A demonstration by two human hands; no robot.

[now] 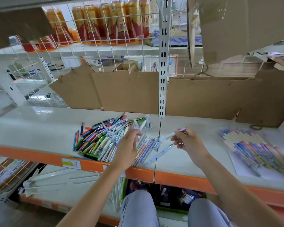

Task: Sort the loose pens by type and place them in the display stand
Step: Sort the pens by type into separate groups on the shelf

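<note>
Right hand [188,141] pinches a white, purple-capped pen [175,133] above the shelf [31,126]; left hand [127,147], fingers curled, reaches into the loose pens [98,136] near the front edge; its grip cannot be told.

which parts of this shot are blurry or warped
Head view: the sorted row of pastel pens at right is motion-smeared, the multicoloured loose pen pile stays fairly sharp; wide-angle bends the orange-edged white shelf; soft glare on its surface.
</note>
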